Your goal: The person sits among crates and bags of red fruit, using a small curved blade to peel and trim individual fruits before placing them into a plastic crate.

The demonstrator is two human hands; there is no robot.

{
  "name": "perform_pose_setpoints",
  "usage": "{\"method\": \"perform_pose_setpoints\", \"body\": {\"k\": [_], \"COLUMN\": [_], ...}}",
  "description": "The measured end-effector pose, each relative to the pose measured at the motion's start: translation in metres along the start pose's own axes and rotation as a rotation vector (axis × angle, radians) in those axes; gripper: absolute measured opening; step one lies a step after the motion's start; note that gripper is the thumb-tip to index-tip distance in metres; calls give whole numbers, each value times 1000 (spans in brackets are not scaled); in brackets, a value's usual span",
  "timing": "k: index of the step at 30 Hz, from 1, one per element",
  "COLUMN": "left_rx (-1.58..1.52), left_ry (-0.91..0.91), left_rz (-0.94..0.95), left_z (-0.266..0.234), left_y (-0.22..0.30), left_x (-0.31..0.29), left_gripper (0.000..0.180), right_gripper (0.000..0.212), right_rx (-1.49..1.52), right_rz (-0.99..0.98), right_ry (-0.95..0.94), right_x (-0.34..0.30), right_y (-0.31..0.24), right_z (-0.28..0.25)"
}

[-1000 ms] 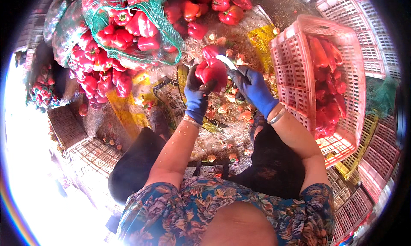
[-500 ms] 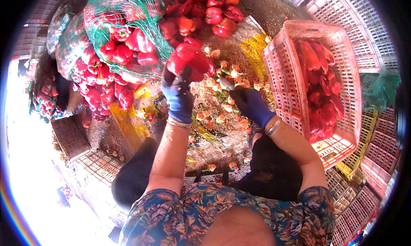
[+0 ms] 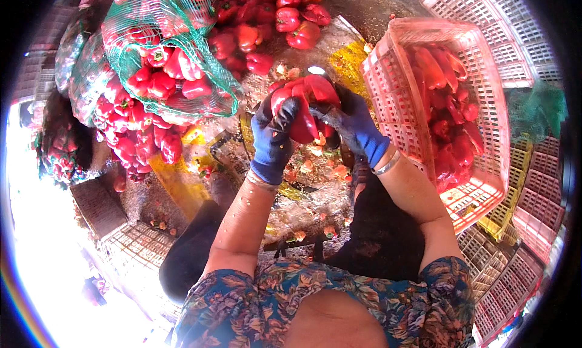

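Note:
My left hand (image 3: 273,133), in a blue glove with dark fingers, is closed round the left side of a red bell pepper (image 3: 306,108). The pepper is split, with its pieces parted at the front. Gloved the same way, my right hand (image 3: 354,120) grips the pepper's right side. A bright, blade-like glint (image 3: 316,70) shows just above the pepper; the rest of that object is hidden. Below both hands, cut-out pepper cores (image 3: 307,165) and pale seeds litter the ground.
At the right stands a pink plastic crate (image 3: 394,99) with red pepper pieces (image 3: 451,127) inside. A green mesh bag (image 3: 200,57) of whole peppers lies open at the left, beside a loose heap of peppers (image 3: 248,36). More crates (image 3: 494,33) line the right side.
My right hand has moved up and left from beside the pepper to grip it. The whole pepper has moved right in my left hand and is now split. The small knife's blade no longer shows plainly.

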State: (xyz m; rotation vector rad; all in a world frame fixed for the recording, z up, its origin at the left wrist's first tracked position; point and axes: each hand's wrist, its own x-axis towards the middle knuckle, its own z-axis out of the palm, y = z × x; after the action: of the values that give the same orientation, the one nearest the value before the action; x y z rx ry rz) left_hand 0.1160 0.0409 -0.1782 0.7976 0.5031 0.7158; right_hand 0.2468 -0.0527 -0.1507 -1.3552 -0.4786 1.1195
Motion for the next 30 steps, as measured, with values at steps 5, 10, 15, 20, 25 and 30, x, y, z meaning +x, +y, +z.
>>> {"method": "perform_pose_setpoints", "body": {"k": [5,10,15,20,25,30], "left_rx": [-77,-270,-204,-185,-60,-7], "left_ry": [-59,-85,-30,-11,-19,41], "left_rz": [-109,-172,-184,-196,-159,-162], "left_z": [-4,-16,-26,-17,-26,-8], "left_y": [7,-7,-1,0,-13,-4], "left_x": [-6,-3,7,9,4,5], "left_gripper": [50,59,55,48,40,39], "right_gripper": [42,36,34,50,59,63], "right_rx": [165,333,128,-487,-650,-260], "right_rz": [113,253,-11,-314,-550,-107], "right_ry": [-17,-89,304,54,-74,-196], "right_x": [-3,-10,-9,-12,1,1], "right_y": [11,2,-20,-26,2,-2], "right_z": [-14,-18,-16,-9,-6,-10]}}
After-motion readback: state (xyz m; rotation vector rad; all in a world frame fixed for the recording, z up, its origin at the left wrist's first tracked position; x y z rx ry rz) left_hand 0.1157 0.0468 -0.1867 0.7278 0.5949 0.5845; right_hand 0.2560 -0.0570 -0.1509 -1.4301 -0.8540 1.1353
